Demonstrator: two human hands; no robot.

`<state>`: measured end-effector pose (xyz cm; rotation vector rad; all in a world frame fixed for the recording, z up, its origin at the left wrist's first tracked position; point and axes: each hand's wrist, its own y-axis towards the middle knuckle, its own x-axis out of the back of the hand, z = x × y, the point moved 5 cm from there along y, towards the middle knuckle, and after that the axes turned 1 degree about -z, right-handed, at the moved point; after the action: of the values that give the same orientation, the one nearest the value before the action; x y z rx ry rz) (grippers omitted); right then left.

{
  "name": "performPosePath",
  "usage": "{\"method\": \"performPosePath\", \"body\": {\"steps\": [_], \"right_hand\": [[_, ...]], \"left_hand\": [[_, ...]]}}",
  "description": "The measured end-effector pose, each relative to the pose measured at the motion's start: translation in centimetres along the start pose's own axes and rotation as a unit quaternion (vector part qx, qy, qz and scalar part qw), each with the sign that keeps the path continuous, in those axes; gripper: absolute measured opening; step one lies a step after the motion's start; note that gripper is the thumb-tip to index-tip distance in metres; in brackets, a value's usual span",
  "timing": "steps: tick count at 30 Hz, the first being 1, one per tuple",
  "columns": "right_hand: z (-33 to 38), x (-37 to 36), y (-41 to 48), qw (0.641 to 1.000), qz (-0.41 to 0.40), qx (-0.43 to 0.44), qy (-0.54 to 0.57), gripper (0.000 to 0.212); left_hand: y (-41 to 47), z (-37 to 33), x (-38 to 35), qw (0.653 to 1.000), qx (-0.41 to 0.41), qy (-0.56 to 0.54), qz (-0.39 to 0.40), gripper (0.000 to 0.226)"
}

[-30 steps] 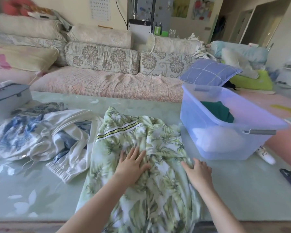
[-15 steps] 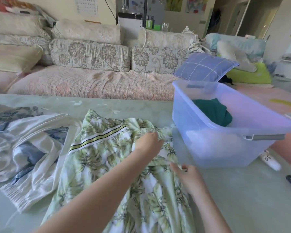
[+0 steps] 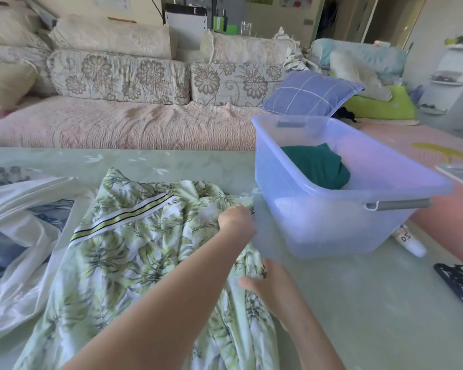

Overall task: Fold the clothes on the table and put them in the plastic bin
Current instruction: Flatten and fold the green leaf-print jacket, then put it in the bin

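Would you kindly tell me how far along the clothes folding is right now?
Done: a dark green garment lies in the plastic bin. In hand: the leaf-print garment, unfolded; the left hand grips its far edge, the right hand holds its right edge. Left: the white and blue garment, crumpled on the table.

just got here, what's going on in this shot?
A person is handling the green leaf-print garment spread on the pale green table. The left hand grips its right edge beside the translucent blue plastic bin; the right hand holds the same edge nearer the person. The bin holds a dark green cloth. A white and blue garment lies unfolded to the left.
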<state>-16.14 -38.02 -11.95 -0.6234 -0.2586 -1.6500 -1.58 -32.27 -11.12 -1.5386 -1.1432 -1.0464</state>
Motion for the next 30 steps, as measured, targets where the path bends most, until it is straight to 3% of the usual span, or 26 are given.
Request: {"method": "performPosePath", "body": {"steps": [5, 10, 14, 16, 17, 20, 22, 24, 27, 30], "right_hand": [[2.6, -2.7, -0.7, 0.988, 0.112, 0.07, 0.077, 0.05], [5.8, -6.6, -0.8, 0.957, 0.218, 0.111, 0.157, 0.053], [7.9, -12.2, -1.8, 0.945, 0.288, 0.108, 0.111, 0.06], [8.2, -14.8, -2.5, 0.938, 0.317, 0.13, 0.053, 0.073], [8.2, -15.8, -2.5, 0.936, 0.326, 0.127, 0.03, 0.075], [7.8, -17.0, -2.4, 0.941, 0.32, 0.112, 0.007, 0.077], [8.5, -16.2, -2.2, 0.951, 0.276, 0.139, 0.034, 0.057], [9.2, -14.8, -1.4, 0.966, 0.178, 0.184, 0.033, 0.033], [9.3, -13.3, -0.2, 0.957, 0.059, 0.28, -0.045, 0.037], [8.4, -14.2, 0.4, 0.946, 0.079, 0.29, -0.118, 0.048]], "left_hand": [[0.0, 2.6, 3.3, 0.983, 0.005, -0.161, -0.083, 0.033], [0.1, 10.1, 7.0, 0.925, 0.081, -0.362, -0.083, 0.042], [-1.2, 17.6, 7.1, 0.927, 0.173, -0.319, -0.093, 0.028], [-1.8, 20.6, 6.4, 0.932, 0.196, -0.287, -0.103, 0.034], [-1.8, 21.9, 5.7, 0.918, 0.214, -0.319, -0.102, 0.035], [-1.6, 24.2, 4.7, 0.905, 0.207, -0.342, -0.147, 0.032], [-1.6, 24.4, 4.4, 0.914, 0.177, -0.318, -0.177, 0.034], [-1.9, 23.9, 4.7, 0.91, 0.144, -0.334, -0.2, 0.042], [-2.7, 23.0, 5.7, 0.915, 0.073, -0.31, -0.248, 0.046], [-3.7, 21.8, 6.1, 0.935, 0.009, -0.276, -0.222, 0.045]]}}
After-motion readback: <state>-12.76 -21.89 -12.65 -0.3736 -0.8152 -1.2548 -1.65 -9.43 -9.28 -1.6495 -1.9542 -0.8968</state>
